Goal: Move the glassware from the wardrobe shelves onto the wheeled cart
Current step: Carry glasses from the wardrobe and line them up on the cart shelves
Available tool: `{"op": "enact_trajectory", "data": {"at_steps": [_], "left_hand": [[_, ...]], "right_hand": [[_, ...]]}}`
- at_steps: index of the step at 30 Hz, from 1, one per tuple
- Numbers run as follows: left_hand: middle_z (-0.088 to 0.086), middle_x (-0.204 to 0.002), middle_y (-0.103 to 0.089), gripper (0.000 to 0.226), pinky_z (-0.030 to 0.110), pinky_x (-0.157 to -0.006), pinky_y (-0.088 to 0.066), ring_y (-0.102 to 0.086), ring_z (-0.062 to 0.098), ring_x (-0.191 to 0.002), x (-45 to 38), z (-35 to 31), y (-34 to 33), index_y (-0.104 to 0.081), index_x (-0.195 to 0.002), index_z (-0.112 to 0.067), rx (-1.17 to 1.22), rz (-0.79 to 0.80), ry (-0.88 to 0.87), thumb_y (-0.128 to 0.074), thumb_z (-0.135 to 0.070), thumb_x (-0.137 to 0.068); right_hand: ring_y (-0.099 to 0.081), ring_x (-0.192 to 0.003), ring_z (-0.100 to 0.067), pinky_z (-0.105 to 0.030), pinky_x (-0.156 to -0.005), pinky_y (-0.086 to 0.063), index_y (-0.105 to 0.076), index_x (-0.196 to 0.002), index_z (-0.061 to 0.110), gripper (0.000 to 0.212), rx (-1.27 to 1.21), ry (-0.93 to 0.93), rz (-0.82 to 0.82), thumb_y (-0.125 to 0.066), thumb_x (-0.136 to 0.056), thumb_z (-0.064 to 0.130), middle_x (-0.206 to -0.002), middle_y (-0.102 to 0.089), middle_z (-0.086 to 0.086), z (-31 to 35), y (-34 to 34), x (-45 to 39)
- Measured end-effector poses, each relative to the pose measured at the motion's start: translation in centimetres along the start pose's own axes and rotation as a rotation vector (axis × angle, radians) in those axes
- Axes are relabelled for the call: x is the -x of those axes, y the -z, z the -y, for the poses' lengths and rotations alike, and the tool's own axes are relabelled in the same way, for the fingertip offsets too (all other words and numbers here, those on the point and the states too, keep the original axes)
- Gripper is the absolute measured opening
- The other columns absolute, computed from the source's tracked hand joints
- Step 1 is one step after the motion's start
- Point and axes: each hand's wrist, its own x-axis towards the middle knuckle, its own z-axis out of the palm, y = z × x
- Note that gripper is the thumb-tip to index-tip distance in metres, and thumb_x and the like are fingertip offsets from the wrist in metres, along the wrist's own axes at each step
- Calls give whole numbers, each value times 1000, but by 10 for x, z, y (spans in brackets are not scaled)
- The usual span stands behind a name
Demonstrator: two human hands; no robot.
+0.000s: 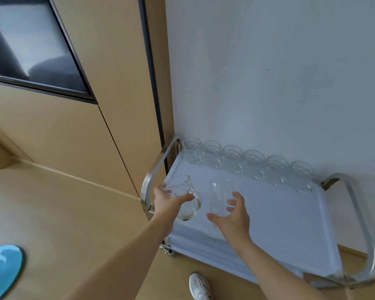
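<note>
My left hand (170,200) grips a clear glass (185,198) that is tilted over the left end of the wheeled cart (290,224). My right hand (233,217) holds a second clear glass (220,197), more upright, just above the cart's white top. Along the cart's back edge, against the wall, stands a row of several clear glasses (253,164). The wardrobe shelves are out of view.
The cart has chrome handle bars at its left (158,167) and right (364,224) ends. A wooden wardrobe door (108,94) with a dark glass panel rises on the left. A blue round object (2,269) lies on the floor, and a white shoe (199,286) stands below the cart.
</note>
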Motion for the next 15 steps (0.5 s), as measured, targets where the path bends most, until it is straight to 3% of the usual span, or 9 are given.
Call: {"op": "enact_trajectory", "data": {"at_steps": [5,9,13,15], "left_hand": [[-7,-127,-50,96,36,-88,-42,-52,19,-117,-36,-5,-19,-33,-124,-41,-51,-64,-63,-97,-30,-53],[-7,-130,-51,100,38,-90,-48,-54,20,-119,-69,-12,-31,-36,-131,-40,-147,-116,-79,-96,-30,-51],[-12,-128,-54,104,29,-74,-49,-56,19,-116,-102,-16,-45,-33,-135,-41,-314,-155,-96,-95,-35,-52],[-12,-131,-55,107,37,-81,-55,-57,20,-117,-116,-17,-52,-31,-138,-39,-389,-190,-93,-95,-36,-52]], "right_hand": [[-54,-112,-18,-29,-87,-44,-34,-146,26,103,-33,-14,3,-95,-63,27,-128,-50,5,-3,-6,-47],[-55,-113,-20,-30,-88,-45,-36,-144,28,101,-61,-32,10,-96,-63,28,-126,-51,6,-2,-17,-82],[-53,-116,-15,-34,-96,-46,-35,-146,30,102,-59,-22,27,-95,-64,28,-127,-52,9,-4,-29,-114],[-50,-119,-13,-35,-100,-45,-35,-148,30,103,-31,-30,42,-95,-64,31,-128,-51,12,-6,-34,-125]]}}
